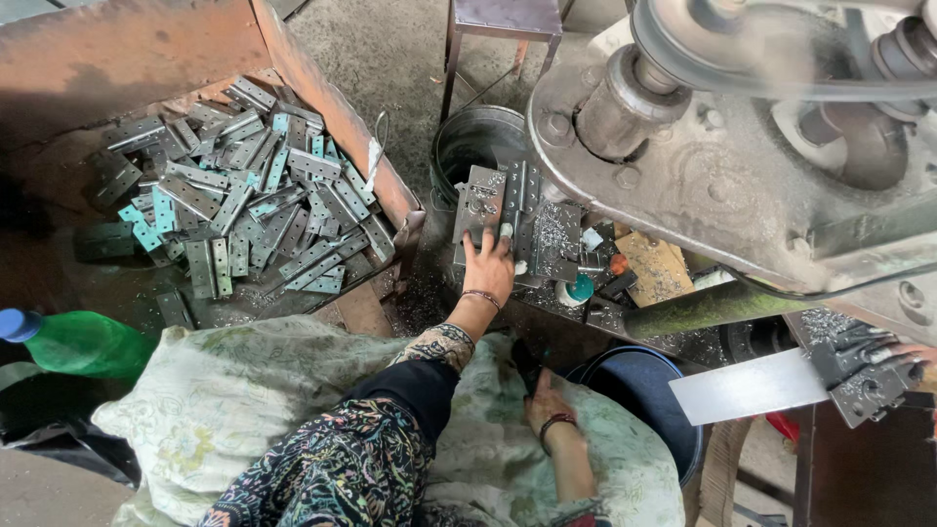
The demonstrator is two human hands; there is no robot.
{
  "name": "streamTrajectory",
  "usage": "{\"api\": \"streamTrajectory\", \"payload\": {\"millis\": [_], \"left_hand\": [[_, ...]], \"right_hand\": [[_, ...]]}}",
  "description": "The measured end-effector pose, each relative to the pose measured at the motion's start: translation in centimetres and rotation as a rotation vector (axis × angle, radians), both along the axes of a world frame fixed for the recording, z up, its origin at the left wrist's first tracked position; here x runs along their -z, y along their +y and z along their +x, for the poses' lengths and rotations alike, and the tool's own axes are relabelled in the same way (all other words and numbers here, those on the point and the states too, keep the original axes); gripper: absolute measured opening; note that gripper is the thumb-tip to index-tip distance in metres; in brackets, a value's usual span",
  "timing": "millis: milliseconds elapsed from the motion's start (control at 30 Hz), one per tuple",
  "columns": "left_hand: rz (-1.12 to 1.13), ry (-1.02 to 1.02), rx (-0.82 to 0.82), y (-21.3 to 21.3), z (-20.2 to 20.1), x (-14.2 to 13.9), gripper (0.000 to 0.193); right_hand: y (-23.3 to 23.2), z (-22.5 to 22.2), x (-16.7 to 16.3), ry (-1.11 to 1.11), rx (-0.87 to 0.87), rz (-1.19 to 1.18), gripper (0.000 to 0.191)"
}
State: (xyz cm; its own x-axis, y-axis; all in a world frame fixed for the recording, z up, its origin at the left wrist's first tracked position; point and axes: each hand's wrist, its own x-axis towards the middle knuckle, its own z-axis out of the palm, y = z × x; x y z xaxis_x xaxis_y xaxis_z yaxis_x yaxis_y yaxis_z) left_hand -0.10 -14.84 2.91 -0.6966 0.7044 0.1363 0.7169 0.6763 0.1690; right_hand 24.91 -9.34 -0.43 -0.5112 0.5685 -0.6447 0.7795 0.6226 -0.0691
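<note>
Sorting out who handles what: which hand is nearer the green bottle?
Left. The left hand rests on a metal plate right of the hinge pile; the right hand lies farther right of the bottle.

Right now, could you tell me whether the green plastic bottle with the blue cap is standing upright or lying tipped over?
Tipped over: the green plastic bottle lies on its side, its blue cap pointing left.

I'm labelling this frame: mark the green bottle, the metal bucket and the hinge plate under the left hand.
green bottle [83, 344], head view, middle of body.
metal bucket [467, 129], head view, rim.
hinge plate [480, 195], head view, upper face.
</note>
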Motion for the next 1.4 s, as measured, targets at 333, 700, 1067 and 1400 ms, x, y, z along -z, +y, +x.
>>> {"api": "streamTrajectory", "payload": {"millis": [333,700,1067,1400], "left_hand": [[0.087,0.087,0.003,-0.9,0.0,1.9,0.039],[0.039,0.054,-0.001,0.0,-1.7,0.3,0.039],[-0.128,-0.011,-0.049,2.3,-4.2,-1.1,0.038],[-0.139,0.017,-0.029,3.6,-5.4,-0.5,0.038]], "right_hand": [[0.6,0.4,-1.5,0.081,-0.039,0.005,0.075],[0.5,0.6,4.9,0.081,0.01,-0.003,0.081],[2.0,0.7,1.7,0.02,-0.04,0.005,0.08],[2.3,0.9,0.2,0.099,-0.078,0.019,0.079]]}}
